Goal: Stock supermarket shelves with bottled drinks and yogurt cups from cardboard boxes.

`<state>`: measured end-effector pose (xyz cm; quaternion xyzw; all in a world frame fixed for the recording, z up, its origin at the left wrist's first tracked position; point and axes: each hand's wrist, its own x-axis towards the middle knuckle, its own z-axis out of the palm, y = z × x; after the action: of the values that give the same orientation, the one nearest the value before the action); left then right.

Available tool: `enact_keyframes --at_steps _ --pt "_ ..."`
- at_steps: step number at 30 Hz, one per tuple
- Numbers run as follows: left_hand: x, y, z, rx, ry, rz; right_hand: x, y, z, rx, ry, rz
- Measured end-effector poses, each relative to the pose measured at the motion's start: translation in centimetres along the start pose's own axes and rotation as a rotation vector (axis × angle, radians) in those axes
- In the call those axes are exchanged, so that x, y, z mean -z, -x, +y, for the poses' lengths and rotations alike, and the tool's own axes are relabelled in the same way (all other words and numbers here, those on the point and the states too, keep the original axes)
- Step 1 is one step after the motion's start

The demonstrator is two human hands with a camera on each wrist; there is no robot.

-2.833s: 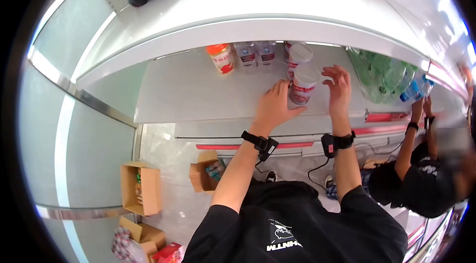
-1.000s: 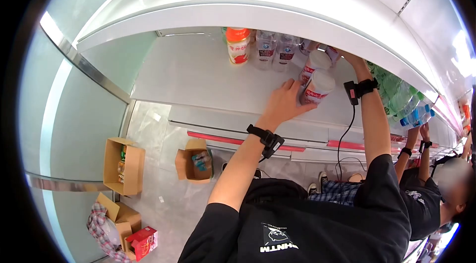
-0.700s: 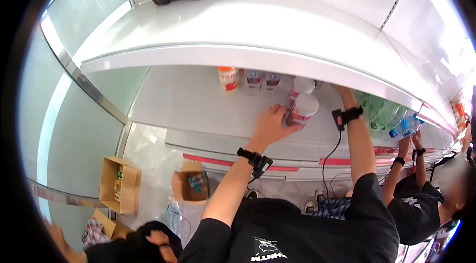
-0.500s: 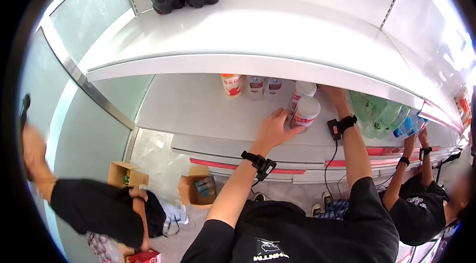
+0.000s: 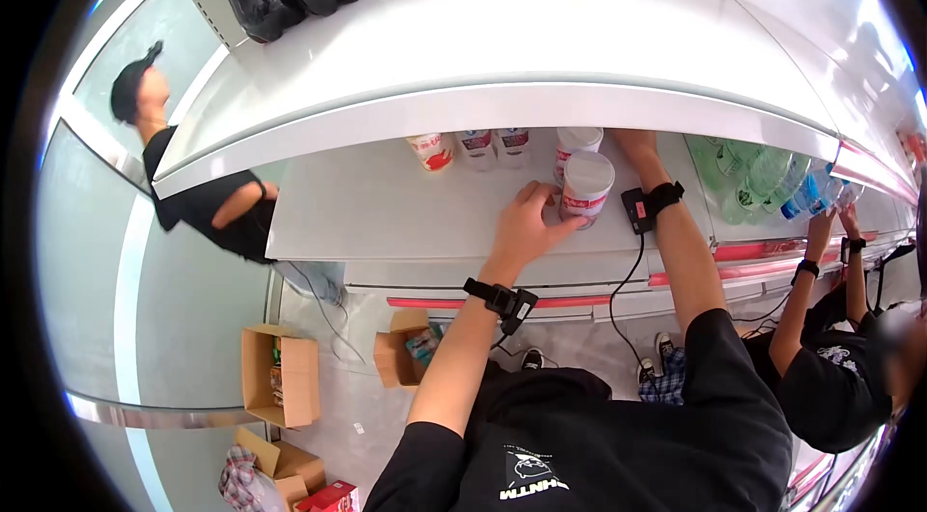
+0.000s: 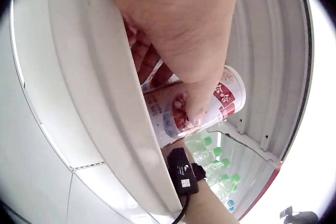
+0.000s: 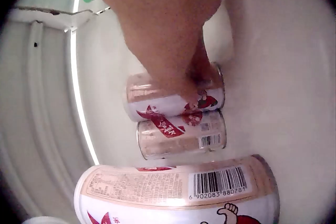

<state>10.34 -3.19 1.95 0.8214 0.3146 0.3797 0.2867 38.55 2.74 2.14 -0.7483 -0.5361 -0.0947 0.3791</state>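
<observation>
My left hand [image 5: 526, 230] is at the front white-lidded can [image 5: 587, 186] on the lower shelf; the left wrist view shows the thumb and fingers round this can [image 6: 210, 106]. A second can [image 5: 577, 140] stands right behind it. My right hand [image 5: 637, 144] reaches in under the upper shelf, its fingers hidden from the head view. In the right wrist view this hand [image 7: 173, 45] grips the far can [image 7: 144, 98], which lies against another can [image 7: 181, 134] in a row; a larger-looking can [image 7: 176, 192] is nearest that camera.
An orange-lidded bottle [image 5: 431, 151] and clear bottles [image 5: 512, 147] stand left of the cans. Green bottles [image 5: 758, 182] fill the right. The upper shelf edge [image 5: 502, 99] overhangs. Cartons [image 5: 301, 382] lie on the floor; one person [image 5: 208, 198] is at left, another [image 5: 830, 367] at right.
My right hand has gone from beside the front can to deep under the upper shelf. My left hand has stayed at the front can. A person has come into view at the left.
</observation>
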Motion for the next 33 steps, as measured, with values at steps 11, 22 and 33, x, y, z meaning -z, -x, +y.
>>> enact_keyframes --at_steps 11,22,33 --pt "0.1 -0.1 0.2 -0.001 -0.016 -0.007 0.0 0.0 0.8 -0.03 -0.073 -0.038" --pt "0.6 -0.3 0.7 0.027 0.017 -0.036 0.6 0.6 -0.7 -0.036 -0.417 -0.178" --pt "1.3 0.5 -0.1 0.004 0.314 0.015 9.7 7.4 -4.7 -0.001 -0.923 -0.301"
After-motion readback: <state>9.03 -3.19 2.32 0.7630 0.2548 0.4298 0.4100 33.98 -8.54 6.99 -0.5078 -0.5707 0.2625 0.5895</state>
